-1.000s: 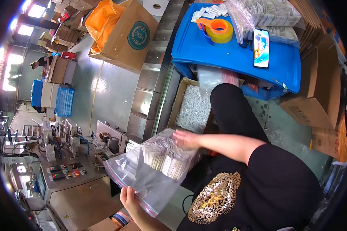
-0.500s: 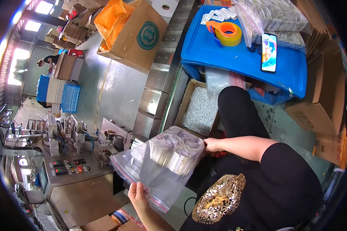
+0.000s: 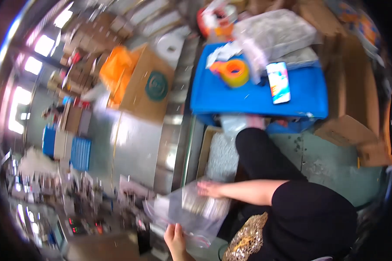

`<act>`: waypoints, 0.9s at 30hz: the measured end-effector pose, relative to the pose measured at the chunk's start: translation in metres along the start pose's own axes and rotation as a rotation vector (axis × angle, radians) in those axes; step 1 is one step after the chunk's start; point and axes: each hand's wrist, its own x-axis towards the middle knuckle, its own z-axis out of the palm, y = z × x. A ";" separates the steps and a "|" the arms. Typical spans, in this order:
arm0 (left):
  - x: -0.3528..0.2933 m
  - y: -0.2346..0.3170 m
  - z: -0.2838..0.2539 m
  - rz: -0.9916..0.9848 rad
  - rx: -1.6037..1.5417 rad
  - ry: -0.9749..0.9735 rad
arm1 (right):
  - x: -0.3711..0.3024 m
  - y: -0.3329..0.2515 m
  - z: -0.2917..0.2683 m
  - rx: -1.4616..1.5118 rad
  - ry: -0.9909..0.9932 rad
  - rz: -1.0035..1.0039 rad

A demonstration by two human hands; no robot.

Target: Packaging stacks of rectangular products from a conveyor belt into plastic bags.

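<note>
- The right hand (image 3: 210, 189) is now laid over the upper end of the packs (image 3: 214, 209), whereas half a second earlier it is seen at the bag's right-hand edge.
- Its fingers look stretched out and flat, with nothing visibly pinched; whether they are pressed on the film or directly on the packs cannot be told through the blur.
- The rim of the clear bag (image 3: 177, 212) is pinched between thumb and fingers of the left hand (image 3: 176, 238), by the seal strip (image 3: 201, 240), much as in the earlier views.
- The packs are held in the end of the bag away from the strip; slack film is left between them and the mouth, which does not look sealed.
- By this shift, the load appears to be steadied or patted down rather than gripped from the side, while the rim is kept in hand; this is a judgement.
- The bag is placed just below the carton (image 3: 203, 154) of white pieces (image 3: 222, 158), near the leg (image 3: 261, 152); what it is supported by is hidden.
</note>
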 end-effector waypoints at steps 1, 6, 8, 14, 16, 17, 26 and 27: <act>0.005 -0.013 -0.003 0.179 0.242 -0.075 | 0.002 0.013 0.003 0.188 -0.020 0.021; 0.051 -0.013 0.013 0.427 0.600 -0.197 | -0.014 0.037 -0.081 0.435 0.464 0.072; 0.070 0.003 0.034 0.015 0.037 -0.284 | -0.046 0.012 -0.130 0.412 0.523 -0.028; 0.131 0.019 0.090 0.086 0.288 -0.443 | -0.130 0.016 -0.204 -0.463 0.862 0.045; 0.148 0.012 0.098 0.318 0.566 -0.373 | -0.151 0.034 -0.197 -0.724 0.748 0.088; 0.153 0.015 0.102 0.275 0.604 -0.403 | -0.151 0.036 -0.198 -0.725 0.751 0.094; 0.177 -0.002 0.179 0.606 1.040 -0.616 | -0.149 0.046 -0.208 -0.607 0.756 0.153; 0.179 -0.011 0.186 0.593 1.057 -0.621 | -0.148 0.046 -0.208 -0.617 0.783 0.142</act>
